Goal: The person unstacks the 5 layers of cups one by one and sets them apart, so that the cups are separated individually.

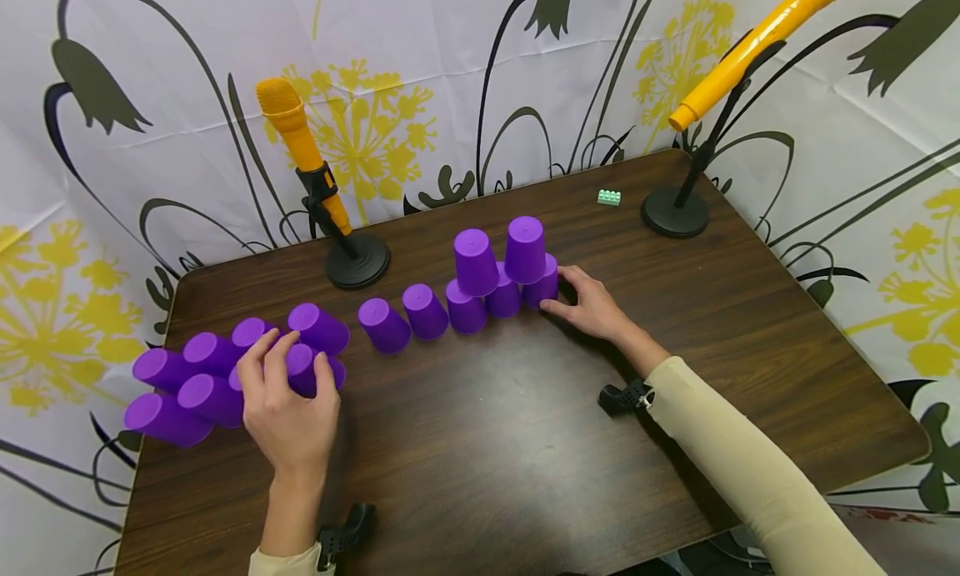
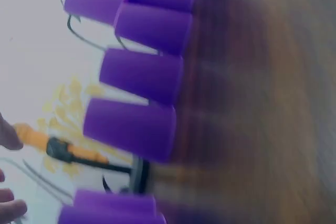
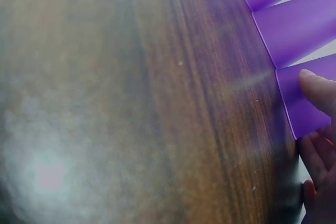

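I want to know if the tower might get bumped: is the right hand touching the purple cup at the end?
Touching. In the right wrist view, a fingertip rests on the end cup; the head view agrees, with the right hand against it.

Staged recording booth, not a lived-in room: a dark wood-grain table (image 1: 487, 443) enclosed by a creased floral-print backdrop (image 1: 420, 76), with two yellow microphones on black stands (left (image 1: 300, 142), right (image 1: 757, 38)) aimed at the work surface.
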The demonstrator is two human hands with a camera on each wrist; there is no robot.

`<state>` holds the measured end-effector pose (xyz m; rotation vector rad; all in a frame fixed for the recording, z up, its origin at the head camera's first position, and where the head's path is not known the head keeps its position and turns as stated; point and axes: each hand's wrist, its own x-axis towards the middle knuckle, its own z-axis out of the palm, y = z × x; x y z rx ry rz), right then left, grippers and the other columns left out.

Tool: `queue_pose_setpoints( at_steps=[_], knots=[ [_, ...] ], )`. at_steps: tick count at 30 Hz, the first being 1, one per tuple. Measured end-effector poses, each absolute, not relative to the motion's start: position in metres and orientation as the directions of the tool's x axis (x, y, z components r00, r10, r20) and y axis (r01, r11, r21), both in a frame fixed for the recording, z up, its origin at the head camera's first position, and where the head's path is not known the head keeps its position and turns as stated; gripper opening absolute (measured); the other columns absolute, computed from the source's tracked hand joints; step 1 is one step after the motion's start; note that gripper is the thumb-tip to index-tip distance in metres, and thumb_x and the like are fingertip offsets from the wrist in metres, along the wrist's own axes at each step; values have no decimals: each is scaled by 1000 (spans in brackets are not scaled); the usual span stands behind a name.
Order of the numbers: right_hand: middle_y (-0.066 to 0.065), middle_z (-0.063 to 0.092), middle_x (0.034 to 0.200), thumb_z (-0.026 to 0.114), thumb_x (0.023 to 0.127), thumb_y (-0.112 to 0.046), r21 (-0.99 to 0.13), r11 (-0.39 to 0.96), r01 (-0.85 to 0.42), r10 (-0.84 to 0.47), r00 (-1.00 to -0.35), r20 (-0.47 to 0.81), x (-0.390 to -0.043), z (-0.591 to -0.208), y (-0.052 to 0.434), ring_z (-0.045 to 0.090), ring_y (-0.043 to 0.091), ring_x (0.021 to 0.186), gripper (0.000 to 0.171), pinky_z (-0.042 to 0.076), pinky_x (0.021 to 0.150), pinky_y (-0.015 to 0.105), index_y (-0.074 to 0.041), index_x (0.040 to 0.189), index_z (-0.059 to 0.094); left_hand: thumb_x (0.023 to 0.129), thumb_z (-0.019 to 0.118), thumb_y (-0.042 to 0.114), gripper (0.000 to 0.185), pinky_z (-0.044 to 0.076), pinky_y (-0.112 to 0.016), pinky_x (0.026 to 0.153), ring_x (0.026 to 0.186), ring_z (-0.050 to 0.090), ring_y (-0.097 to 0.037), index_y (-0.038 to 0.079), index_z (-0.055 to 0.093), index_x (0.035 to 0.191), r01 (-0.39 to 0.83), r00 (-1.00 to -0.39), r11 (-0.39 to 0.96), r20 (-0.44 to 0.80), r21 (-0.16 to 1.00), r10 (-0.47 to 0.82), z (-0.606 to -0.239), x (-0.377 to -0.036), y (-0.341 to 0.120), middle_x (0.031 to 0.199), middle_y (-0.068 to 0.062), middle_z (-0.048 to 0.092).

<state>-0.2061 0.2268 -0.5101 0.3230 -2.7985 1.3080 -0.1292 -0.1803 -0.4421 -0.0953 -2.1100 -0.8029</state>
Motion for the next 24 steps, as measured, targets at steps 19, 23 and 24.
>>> queue_pose_setpoints(
  at_steps=[19, 23, 24],
  knots=[
    [16, 52, 138, 74, 89, -27, -756, 624, -196, -174, -979, 110, -207, -511, 227, 46, 32, 131, 62, 35, 108, 49, -5, 141, 49, 84, 76, 19, 72, 44, -49, 98, 132, 43, -26, 19, 43, 148, 610, -778, 553, 562, 568, 281, -419, -180, -57, 147, -12, 42],
    [16, 52, 138, 74, 89, -27, -756, 624, -197, -176, -978, 110, -206, -511, 227, 46, 32, 131, 61, 35, 109, 49, -5, 140, 49, 86, 74, 20, 71, 43, -49, 98, 132, 43, -26, 20, 42, 149, 625, -774, 509, 554, 592, 307, -425, -194, -46, 148, -13, 40],
    [16, 52, 138, 74, 89, -27, -756, 624, -198, -176, -978, 111, -206, -511, 227, 46, 32, 131, 61, 35, 109, 49, -5, 140, 49, 87, 74, 21, 69, 44, -48, 97, 130, 45, -25, 21, 43, 149, 628, -772, 495, 556, 600, 307, -427, -197, -43, 147, -12, 40]
  ],
)
